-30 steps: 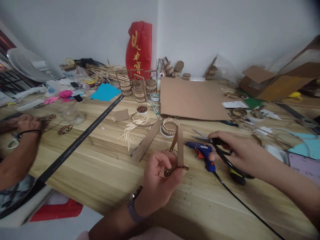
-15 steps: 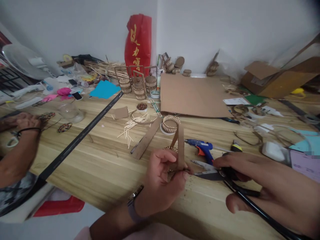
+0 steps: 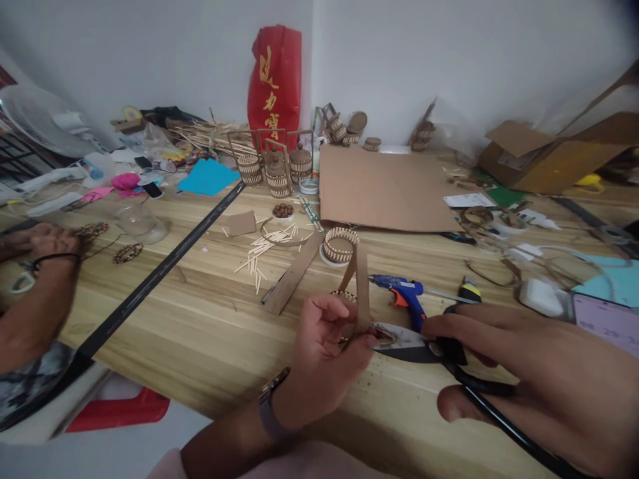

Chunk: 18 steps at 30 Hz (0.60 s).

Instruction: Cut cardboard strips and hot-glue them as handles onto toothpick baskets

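Between the thumb and fingers of my left hand [image 3: 327, 362] is a brown cardboard strip [image 3: 362, 286], bent to a narrow upright loop. My right hand [image 3: 529, 372] grips black-handled scissors [image 3: 412, 346], whose blades reach left to the strip's lower end at my left fingertips. Partly hidden behind my left hand is a ring edged with little sticks [image 3: 344, 296]. Just beyond it stands a small round stick-sided basket [image 3: 340, 246] on a white base. A blue glue gun [image 3: 407, 293] lies on the table behind the scissors.
Loose sticks [image 3: 272, 246], a flat brown strip [image 3: 294, 276] and a bowl of brown beads [image 3: 283, 211] lie left of centre. A large cardboard sheet [image 3: 389, 189] lies behind. Finished small baskets [image 3: 277, 176] stand further back. Another person's hands [image 3: 50, 246] are at the left.
The scissors have moved left, and their blades have come closer together at the strip's lower end. My left hand has stayed nearly in place.
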Tool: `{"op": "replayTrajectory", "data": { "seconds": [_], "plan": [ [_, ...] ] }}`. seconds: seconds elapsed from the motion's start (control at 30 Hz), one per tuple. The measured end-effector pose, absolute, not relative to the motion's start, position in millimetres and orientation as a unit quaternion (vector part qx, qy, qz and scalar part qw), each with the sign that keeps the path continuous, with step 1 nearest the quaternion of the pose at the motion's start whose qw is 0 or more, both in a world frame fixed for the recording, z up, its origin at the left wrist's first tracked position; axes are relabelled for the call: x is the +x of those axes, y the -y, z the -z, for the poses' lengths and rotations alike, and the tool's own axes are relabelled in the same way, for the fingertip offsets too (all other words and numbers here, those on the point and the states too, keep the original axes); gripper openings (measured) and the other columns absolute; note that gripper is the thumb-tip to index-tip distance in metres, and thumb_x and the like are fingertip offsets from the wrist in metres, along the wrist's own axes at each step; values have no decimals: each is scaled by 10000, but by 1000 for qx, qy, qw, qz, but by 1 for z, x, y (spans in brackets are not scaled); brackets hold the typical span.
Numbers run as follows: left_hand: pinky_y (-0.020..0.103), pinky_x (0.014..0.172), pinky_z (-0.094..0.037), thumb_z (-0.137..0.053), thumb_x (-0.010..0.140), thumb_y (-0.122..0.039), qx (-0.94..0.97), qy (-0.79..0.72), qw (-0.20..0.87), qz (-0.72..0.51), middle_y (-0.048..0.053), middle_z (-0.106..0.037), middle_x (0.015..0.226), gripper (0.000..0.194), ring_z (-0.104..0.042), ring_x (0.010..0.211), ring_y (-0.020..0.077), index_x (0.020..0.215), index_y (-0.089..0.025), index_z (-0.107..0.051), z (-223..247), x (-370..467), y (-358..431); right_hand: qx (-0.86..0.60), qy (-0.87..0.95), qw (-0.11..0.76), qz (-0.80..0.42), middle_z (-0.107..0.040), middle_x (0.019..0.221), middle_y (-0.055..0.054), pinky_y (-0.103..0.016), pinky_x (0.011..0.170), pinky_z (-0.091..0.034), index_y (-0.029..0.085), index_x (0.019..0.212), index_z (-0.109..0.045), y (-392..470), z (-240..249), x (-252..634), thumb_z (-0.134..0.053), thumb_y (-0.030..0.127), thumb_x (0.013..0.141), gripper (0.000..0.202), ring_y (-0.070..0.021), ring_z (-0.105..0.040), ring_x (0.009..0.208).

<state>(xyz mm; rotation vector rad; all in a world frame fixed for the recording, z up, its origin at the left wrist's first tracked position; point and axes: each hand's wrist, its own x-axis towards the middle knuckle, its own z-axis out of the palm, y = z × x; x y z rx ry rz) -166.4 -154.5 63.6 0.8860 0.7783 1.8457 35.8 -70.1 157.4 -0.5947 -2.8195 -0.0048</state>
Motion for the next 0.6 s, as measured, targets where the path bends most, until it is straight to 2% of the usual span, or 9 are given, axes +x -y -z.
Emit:
{"op": "replayTrajectory", "data": {
  "seconds": [0.13, 0.3, 0.43, 0.6],
  "plan": [
    [168, 743, -557, -830, 848, -341, 362, -308, 482, -736, -39, -632, 919, 408, -678, 791, 64, 948, -247, -446, -66, -167, 153, -204, 971, 121, -16, -776, 910, -7, -315, 501, -561, 323, 1139, -614, 68, -163, 35, -619, 483, 923, 269, -229, -757, 663],
    [202, 731, -563, -827, 844, -373, 372, -326, 474, -729, -27, -626, 914, 425, -673, 781, 87, 937, -242, -433, -68, -167, 152, -216, 969, 112, -45, -780, 872, 1, -325, 496, -543, 320, 1092, -658, 66, -166, 33, -738, 411, 828, 290, -233, -748, 649],
    [206, 749, -567, -835, 834, -377, 370, -316, 473, -735, -28, -608, 923, 432, -686, 812, 100, 926, -242, -435, -67, -167, 151, -208, 971, 113, -44, -785, 881, -3, -324, 500, -540, 317, 1077, -665, 64, -167, 30, -745, 445, 824, 295, -230, -739, 650],
    [184, 748, -551, -844, 833, -337, 364, -298, 484, -738, -28, -621, 921, 411, -679, 804, 83, 932, -239, -457, -68, -168, 152, -195, 974, 113, -28, -771, 882, -12, -319, 505, -541, 302, 1077, -627, 64, -170, 27, -683, 494, 886, 276, -226, -742, 665]
  ]
}}
